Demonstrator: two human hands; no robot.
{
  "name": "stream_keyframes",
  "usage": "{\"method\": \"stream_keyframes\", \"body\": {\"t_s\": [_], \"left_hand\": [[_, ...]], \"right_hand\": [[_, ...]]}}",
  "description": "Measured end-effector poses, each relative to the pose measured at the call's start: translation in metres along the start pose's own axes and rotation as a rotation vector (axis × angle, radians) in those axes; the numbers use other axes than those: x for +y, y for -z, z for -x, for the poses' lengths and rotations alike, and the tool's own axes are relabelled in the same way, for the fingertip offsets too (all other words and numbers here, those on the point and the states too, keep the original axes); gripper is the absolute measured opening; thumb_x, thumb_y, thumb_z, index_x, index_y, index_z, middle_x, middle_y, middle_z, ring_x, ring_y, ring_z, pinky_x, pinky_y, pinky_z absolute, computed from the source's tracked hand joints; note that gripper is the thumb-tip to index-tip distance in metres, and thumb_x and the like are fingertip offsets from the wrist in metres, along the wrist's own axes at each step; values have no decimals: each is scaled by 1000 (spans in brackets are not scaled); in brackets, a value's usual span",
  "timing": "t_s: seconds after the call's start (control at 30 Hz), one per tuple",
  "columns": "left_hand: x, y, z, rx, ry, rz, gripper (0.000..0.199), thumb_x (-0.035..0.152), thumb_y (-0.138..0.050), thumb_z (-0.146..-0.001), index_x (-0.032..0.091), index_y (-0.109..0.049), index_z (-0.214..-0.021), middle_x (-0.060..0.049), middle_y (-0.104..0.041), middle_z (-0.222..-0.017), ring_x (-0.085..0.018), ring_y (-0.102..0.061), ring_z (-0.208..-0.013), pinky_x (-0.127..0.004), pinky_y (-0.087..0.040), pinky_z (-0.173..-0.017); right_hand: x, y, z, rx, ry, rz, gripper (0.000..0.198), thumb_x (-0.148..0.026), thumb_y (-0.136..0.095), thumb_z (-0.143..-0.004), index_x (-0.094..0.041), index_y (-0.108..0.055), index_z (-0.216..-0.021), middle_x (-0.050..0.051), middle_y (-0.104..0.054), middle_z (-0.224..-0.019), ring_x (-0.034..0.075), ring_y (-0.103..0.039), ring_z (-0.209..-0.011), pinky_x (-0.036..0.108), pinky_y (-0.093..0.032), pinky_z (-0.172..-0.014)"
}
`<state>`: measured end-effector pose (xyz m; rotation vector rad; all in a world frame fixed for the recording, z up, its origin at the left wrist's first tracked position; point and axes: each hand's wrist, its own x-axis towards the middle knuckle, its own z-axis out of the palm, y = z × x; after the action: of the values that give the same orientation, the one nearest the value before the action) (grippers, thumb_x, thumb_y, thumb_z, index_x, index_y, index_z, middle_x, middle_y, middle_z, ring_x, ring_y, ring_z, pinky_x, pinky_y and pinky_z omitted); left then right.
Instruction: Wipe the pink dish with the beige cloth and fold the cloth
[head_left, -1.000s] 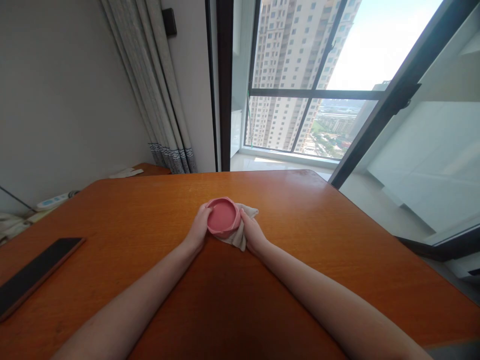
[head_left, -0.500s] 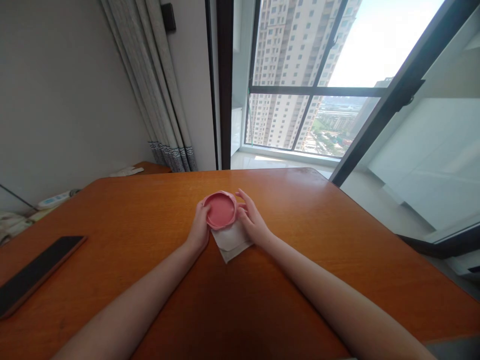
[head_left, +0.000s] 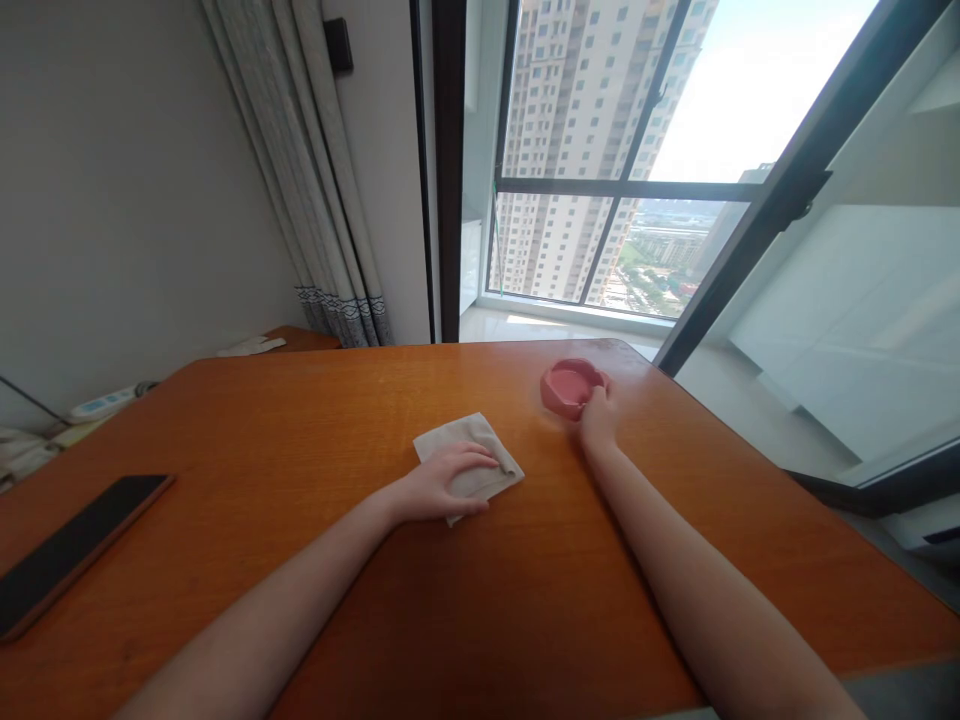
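On the wooden table lies a folded off-white cloth (head_left: pixel 480 437), roughly square and turned on its corner. My left hand (head_left: pixel 448 482) rests on top of it, fingers stretched out and thumb apart, covering its lower left part. Farther off to the right is a shallow round pink dish (head_left: pixel 571 385) with a thick, uneven rim. My right hand (head_left: pixel 599 418) grips its near right edge, slightly blurred by motion. Whether the dish touches the tabletop I cannot tell.
The wooden table (head_left: pixel 300 430) stretches around both hands, its far edge before a window. A long black flat object with a brown edge (head_left: pixel 82 550) lies at the left. Beyond the left edge are a white power strip (head_left: pixel 105 403) and a grey curtain (head_left: pixel 322 230).
The pink dish, held between both hands above the cloth before, has moved right and away in my right hand. My left hand has let go of it and come down on the cloth.
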<state>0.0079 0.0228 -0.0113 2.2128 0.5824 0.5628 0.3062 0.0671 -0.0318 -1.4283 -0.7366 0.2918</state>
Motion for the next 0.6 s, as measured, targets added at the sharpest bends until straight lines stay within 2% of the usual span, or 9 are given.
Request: {"method": "stream_keyframes", "body": {"t_s": [0.07, 0.13, 0.23, 0.33, 0.6], "left_hand": [[1, 0, 0, -31, -27, -49, 56, 41, -72, -64, 29, -60, -118, -7, -52, -131, -27, -44, -123, -39, -30, -105], [0, -1, 0, -51, -29, -88, 60, 42, -73, -62, 28, -59, -119, -7, -49, -134, -28, -42, -125, -40, -29, -106], [-1, -1, -1, -83, -8, -132, 60, 40, -72, -63, 28, -58, -120, -8, -47, -136, -29, -39, -127, -42, -26, -107], [1, -1, -1, -67, -11, -115, 51, 33, -68, -68, 27, -60, -118, -7, -50, -133, -28, -42, -125, -41, -28, -106], [1, 1, -2, 6, -140, -124, 41, 32, -63, -73, 29, -62, -114, -5, -58, -124, -24, -51, -117, -35, -37, -100]], "right_hand": [[11, 10, -15, 110, 4, 74, 37, -29, -33, -75, -19, -55, -103, 2, -59, -89, 17, -54, -80, 30, -44, -74], [20, 17, -25, 158, 9, 111, 33, -29, -34, -75, -19, -56, -97, 2, -58, -87, 18, -54, -81, 31, -44, -75], [28, 20, -31, 169, 0, 129, 31, -30, -34, -75, -19, -56, -95, 2, -58, -85, 18, -54, -81, 32, -43, -76], [33, 19, -35, 163, -2, 148, 30, -31, -36, -75, -19, -56, -94, 1, -58, -84, 18, -54, -81, 32, -43, -77], [40, 19, -41, 167, -34, 215, 29, -28, -39, -72, -17, -58, -91, 5, -60, -84, 21, -55, -86, 34, -43, -80]]}}
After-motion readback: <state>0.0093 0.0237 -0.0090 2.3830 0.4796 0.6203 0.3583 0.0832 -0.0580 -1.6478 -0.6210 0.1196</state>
